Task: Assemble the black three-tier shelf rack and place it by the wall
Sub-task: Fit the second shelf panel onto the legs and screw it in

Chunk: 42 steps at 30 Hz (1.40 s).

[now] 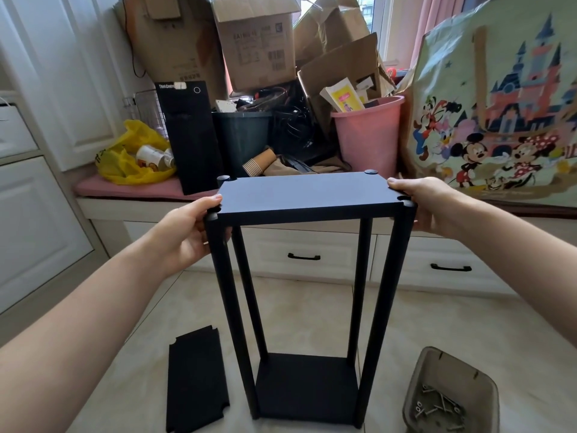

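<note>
The black rack (307, 276) stands upright on the tiled floor in front of me. Its bottom shelf (307, 385) sits between the four black posts, and a top shelf board (301, 193) lies level at their upper ends. My left hand (184, 234) grips the near left post at the top, thumb on the board's corner. My right hand (427, 204) holds the near right corner, thumb on top of the board. A third black shelf board (195, 379) lies flat on the floor to the left of the rack.
A grey pulp tray (449, 392) with several screws sits on the floor at the lower right. Behind the rack runs a white drawer bench (312, 254) piled with cardboard boxes, a pink bucket (367, 137), a yellow bag and a large cartoon-print bag (499, 104).
</note>
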{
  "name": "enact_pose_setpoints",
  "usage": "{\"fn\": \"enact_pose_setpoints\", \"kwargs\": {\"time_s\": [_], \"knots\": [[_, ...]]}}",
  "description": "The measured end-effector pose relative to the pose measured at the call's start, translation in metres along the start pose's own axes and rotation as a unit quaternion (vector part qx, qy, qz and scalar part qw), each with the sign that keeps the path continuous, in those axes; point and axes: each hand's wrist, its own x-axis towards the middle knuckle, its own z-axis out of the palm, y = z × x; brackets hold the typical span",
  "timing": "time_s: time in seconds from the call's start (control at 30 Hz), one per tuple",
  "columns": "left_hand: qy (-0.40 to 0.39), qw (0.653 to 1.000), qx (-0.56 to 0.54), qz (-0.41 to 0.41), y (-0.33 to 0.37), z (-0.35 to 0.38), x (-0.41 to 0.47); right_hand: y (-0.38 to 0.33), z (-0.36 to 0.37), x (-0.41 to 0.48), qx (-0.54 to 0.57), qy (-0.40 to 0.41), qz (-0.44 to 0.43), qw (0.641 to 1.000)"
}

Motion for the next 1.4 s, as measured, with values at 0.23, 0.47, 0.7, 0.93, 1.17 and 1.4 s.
{"fn": "enact_pose_setpoints", "kwargs": {"time_s": [0.23, 0.47, 0.7, 0.93, 1.17, 1.4], "knots": [[-0.011, 1.0, -0.025, -0.009, -0.006, -0.002, 0.001, 0.005, -0.002, 0.0, 0.028, -0.018, 0.005, 0.999], [-0.02, 0.999, -0.023, -0.025, -0.003, -0.002, 0.0, 0.002, -0.002, 0.004, 0.027, -0.044, 0.019, 0.998], [-0.035, 0.998, 0.029, -0.038, 0.002, -0.007, 0.001, 0.004, -0.006, 0.005, 0.033, -0.058, 0.006, 0.998], [-0.062, 0.996, 0.055, -0.037, -0.001, -0.015, 0.002, 0.007, -0.009, 0.007, 0.047, -0.055, 0.014, 0.997], [-0.059, 0.997, 0.02, -0.041, -0.008, -0.014, 0.001, 0.008, -0.007, 0.005, 0.068, -0.064, 0.033, 0.995], [-0.035, 0.997, -0.06, -0.031, -0.02, -0.01, 0.005, 0.009, -0.004, 0.004, 0.095, -0.06, 0.035, 0.993]]}}
